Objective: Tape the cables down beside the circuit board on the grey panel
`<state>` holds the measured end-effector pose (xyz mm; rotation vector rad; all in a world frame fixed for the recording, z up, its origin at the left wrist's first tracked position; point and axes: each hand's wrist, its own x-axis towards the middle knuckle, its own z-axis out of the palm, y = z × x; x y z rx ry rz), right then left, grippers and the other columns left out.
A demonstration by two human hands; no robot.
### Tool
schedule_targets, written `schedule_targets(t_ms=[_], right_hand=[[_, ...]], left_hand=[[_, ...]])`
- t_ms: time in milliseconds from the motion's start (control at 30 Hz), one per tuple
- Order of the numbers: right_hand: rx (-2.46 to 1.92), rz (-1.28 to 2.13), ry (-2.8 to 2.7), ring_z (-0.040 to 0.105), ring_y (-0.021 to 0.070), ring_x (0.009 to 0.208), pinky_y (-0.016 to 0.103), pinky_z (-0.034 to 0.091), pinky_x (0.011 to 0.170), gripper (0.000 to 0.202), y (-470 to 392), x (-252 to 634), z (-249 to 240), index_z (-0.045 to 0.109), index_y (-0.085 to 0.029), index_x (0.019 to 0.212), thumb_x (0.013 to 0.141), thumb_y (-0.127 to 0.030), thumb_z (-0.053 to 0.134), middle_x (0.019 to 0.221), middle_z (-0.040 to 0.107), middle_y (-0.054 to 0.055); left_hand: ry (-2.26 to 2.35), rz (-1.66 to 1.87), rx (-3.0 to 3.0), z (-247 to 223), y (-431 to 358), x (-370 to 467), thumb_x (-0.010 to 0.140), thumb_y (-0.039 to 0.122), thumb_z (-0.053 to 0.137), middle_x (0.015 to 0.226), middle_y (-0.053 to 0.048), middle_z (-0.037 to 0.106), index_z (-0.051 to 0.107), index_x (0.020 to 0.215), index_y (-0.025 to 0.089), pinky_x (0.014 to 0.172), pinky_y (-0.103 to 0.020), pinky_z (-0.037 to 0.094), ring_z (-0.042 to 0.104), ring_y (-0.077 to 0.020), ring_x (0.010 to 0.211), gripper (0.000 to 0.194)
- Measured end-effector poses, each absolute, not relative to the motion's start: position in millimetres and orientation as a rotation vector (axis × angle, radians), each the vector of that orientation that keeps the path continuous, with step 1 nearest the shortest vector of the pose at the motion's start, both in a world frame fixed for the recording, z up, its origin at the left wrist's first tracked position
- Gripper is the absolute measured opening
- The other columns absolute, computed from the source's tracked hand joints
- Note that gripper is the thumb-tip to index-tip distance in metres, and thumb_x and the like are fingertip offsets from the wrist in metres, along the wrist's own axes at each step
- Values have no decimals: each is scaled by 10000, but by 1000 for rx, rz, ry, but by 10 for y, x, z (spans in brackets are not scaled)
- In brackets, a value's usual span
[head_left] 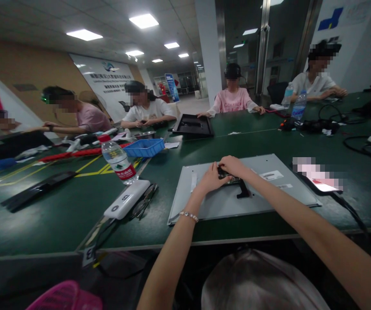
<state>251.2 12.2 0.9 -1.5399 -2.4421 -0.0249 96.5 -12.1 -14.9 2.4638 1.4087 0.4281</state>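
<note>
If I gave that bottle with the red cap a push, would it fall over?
The bottle would probably tip if pushed high up, since it stands tall on a small base. It looks like thin, clear plastic, so it might squash a little when squeezed. Lying on its side, it could roll, because its body is round.

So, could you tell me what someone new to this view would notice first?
Probably the large pale panel at the center of the green tabletop, with the left hand and right hand meeting over a dark circuit board on it. Next, the red-capped bottle standing to the left, and the brightly lit phone lying to the panel's right.
</note>
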Motion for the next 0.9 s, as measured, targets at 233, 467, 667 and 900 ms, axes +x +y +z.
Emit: schedule_targets(t_ms=[233, 467, 667, 900], right_hand=[[-1510, 57, -2413, 625, 189, 937, 225, 411, 768, 235, 205, 2499, -16, 738, -202, 948, 881, -216, 513, 982, 713, 70], [-1463, 106, -2375, 620, 194, 915, 235, 409, 768, 231, 276, 2444, -79, 740, -197, 948, 875, -206, 522, 966, 708, 83], [-1307, 255, -2317, 611, 178, 926, 235, 411, 808, 245, 340, 2483, -171, 736, -189, 977, 872, -167, 515, 970, 704, 70], [-1352, 296, -2254, 613, 174, 917, 239, 416, 810, 232, 341, 2475, -168, 726, -167, 964, 883, -150, 509, 966, 705, 76]], left_hand=[[1432, 467, 2432, -189, -109, 965, 767, 685, 498, 1440, -216, 347, 277, 1387, 102, 1096, -438, 311, 318, -344, 1360, 880], [1409, 531, 2388, -162, -128, 958, 773, 634, 540, 1374, -192, 426, 320, 1349, 128, 1073, -445, 348, 378, -334, 1321, 798], [1419, 573, 2325, -178, -96, 923, 750, 632, 578, 1443, -217, 338, 234, 1399, 115, 1107, -481, 302, 302, -347, 1368, 898], [1446, 556, 2269, -237, -37, 896, 752, 635, 570, 1497, -247, 234, 183, 1421, 89, 1126, -496, 262, 212, -355, 1406, 946]])
